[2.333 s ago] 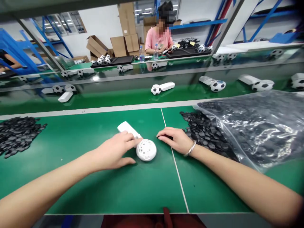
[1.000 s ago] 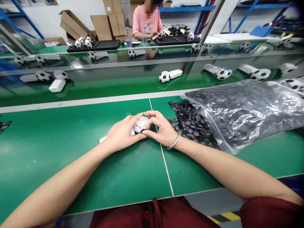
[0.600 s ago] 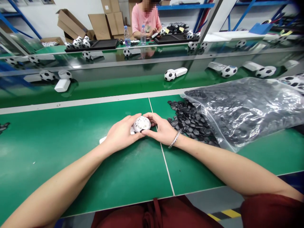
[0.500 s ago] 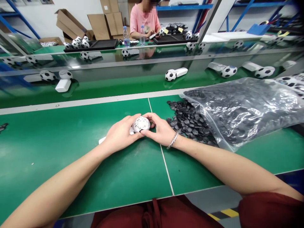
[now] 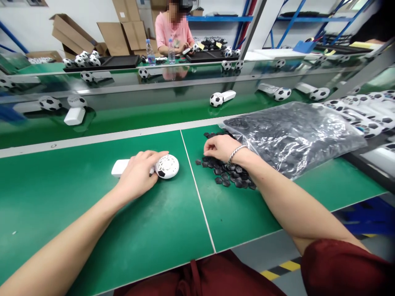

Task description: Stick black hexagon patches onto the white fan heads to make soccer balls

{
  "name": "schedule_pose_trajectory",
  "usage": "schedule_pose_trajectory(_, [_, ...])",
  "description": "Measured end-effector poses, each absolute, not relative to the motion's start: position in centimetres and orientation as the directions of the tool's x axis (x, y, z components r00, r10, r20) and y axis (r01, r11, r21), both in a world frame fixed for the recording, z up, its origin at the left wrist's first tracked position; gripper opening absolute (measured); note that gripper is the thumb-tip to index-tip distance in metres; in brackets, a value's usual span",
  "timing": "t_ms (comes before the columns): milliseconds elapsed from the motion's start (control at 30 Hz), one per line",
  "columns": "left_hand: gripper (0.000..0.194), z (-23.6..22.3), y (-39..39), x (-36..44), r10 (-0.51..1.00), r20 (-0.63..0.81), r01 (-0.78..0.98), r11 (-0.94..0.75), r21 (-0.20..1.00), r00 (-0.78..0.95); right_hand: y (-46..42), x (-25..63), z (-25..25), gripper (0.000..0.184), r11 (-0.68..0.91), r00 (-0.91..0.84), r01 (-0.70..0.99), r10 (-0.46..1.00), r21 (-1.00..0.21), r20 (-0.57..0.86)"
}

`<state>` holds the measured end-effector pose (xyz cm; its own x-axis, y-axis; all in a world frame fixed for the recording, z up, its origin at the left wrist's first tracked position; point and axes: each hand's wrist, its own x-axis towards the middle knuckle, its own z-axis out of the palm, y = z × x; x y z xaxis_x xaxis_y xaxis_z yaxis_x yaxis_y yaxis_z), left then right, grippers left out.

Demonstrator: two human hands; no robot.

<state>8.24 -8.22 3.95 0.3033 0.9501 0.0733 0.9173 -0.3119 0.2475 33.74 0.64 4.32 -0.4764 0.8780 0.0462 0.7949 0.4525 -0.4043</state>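
Observation:
A white hand-held fan with a ball-shaped grille head lies on the green table. One black patch shows on the head. My left hand rests over its handle, fingers curled on it. My right hand is off to the right, fingers bent down into a heap of small black hexagon pieces. What the fingertips pinch is hidden.
A clear plastic bag of black pieces lies at the right. Finished football-patterned fans ride the conveyor belt behind. A person in a pink top works at the far bench. Cardboard boxes stand behind.
Both hands were together on the fan head. Now my right hand has left it and reached right into the black pieces; the fan lies flat under my left hand.

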Motion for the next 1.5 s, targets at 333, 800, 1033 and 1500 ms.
schedule_pose_trajectory(333, [0.060,3.5,-8.3,8.5,0.934,0.124,0.903,-0.355,0.241,0.334,-1.3,31.3,2.7,0.011,0.729,-0.733,0.667,0.679,-0.150,0.042])
schedule_pose_trajectory(800, [0.053,4.1,-9.1,9.2,0.921,0.203,0.808,-0.390,0.441,0.334,-2.9,30.4,3.7,0.013,0.708,-0.674,0.429,0.664,-0.561,0.322])
schedule_pose_trajectory(1033, [0.011,4.8,-10.2,10.9,0.888,0.393,0.728,-0.432,0.533,0.239,-4.6,29.7,4.2,0.008,0.475,-0.591,0.201,0.756,-0.857,0.280])
schedule_pose_trajectory(1500, [0.081,3.0,-8.6,9.3,0.950,0.162,0.896,-0.306,0.321,0.266,-4.3,29.1,2.5,0.006,0.673,-0.641,0.180,0.633,-0.717,0.433])
